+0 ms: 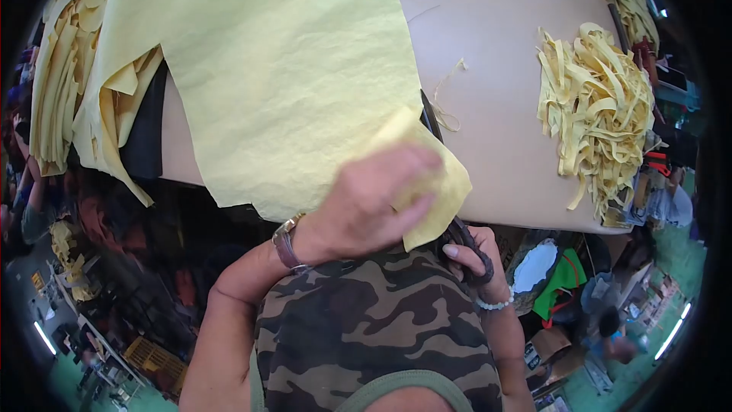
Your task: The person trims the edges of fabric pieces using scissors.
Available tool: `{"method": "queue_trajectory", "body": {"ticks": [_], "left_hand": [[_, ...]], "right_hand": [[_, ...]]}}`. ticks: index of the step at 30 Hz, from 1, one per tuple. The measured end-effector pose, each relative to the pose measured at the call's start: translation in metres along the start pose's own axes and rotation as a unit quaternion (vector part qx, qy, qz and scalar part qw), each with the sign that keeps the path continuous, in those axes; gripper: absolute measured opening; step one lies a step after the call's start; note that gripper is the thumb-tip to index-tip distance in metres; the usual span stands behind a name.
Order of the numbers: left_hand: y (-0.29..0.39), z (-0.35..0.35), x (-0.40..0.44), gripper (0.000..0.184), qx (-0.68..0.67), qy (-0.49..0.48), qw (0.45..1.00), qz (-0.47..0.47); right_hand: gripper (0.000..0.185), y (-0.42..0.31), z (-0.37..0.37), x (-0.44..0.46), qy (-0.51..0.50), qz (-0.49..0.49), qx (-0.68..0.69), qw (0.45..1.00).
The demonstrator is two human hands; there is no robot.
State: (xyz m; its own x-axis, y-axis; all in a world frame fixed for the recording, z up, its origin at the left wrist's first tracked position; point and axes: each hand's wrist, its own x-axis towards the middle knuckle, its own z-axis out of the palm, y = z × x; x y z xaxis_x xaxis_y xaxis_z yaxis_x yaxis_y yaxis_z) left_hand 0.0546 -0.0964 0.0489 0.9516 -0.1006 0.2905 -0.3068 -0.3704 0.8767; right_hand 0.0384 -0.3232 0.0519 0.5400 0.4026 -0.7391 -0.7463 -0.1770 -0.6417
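A large pale yellow sheet, like thin leather or cloth, lies over the table with its near edge hanging past the front. My left hand, wearing a wristwatch, is over the sheet's near right corner. Motion smears its fingers, so I cannot make out whether they grip the material; the fold beside them is blurred too. My right hand, with a beaded bracelet, is closed around the dark handles of a pair of scissors. A blade shows beyond the sheet's right edge; the sheet hides the middle of the scissors.
A heap of yellow strips lies on the right of the table, near a loose thread. More yellow sheets hang in folds at the left. Boxes and a green item stand below the table's right front edge.
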Motion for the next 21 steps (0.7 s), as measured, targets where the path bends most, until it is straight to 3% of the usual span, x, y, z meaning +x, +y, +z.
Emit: {"method": "queue_trajectory", "body": {"ticks": [1, 2, 6, 10, 11, 13, 16, 19, 21], "left_hand": [[-0.006, -0.004, 0.003, 0.05, 0.094, 0.086, 0.992, 0.014], [-0.008, -0.008, 0.007, 0.051, 0.151, 0.153, 0.976, -0.009], [-0.019, -0.011, -0.001, 0.056, 0.327, 0.063, 0.94, -0.069], [-0.024, -0.002, -0.013, 0.054, 0.17, 0.039, 0.982, -0.077], [-0.02, -0.001, -0.013, 0.052, 0.092, 0.071, 0.982, -0.15], [-0.003, -0.001, -0.008, 0.048, -0.068, 0.133, 0.945, -0.29], [-0.014, -0.002, -0.018, 0.038, -0.237, 0.095, 0.908, -0.331], [-0.004, -0.013, -0.016, 0.031, -0.117, -0.065, 0.969, -0.206], [-0.011, 0.003, -0.009, 0.028, -0.02, -0.03, 0.999, -0.035]], "right_hand": [[0.025, -0.001, -0.002, 0.0, -0.013, -0.006, 0.002, 1.0], [0.026, -0.001, -0.001, 0.0, -0.009, -0.006, -0.002, 1.0], [0.024, -0.002, -0.001, 0.0, -0.006, 0.002, 0.001, 1.0], [0.022, 0.001, -0.004, 0.001, -0.012, 0.0, 0.009, 1.0], [0.022, 0.001, -0.004, 0.0, -0.01, 0.004, 0.007, 1.0], [0.023, 0.0, -0.004, 0.0, -0.007, 0.012, 0.0, 1.0], [0.021, 0.0, -0.004, 0.001, -0.011, 0.008, 0.006, 1.0], [0.022, -0.001, -0.007, 0.001, -0.027, 0.016, 0.023, 0.999], [0.025, 0.003, -0.01, 0.003, -0.059, -0.007, 0.09, 0.994]]}}
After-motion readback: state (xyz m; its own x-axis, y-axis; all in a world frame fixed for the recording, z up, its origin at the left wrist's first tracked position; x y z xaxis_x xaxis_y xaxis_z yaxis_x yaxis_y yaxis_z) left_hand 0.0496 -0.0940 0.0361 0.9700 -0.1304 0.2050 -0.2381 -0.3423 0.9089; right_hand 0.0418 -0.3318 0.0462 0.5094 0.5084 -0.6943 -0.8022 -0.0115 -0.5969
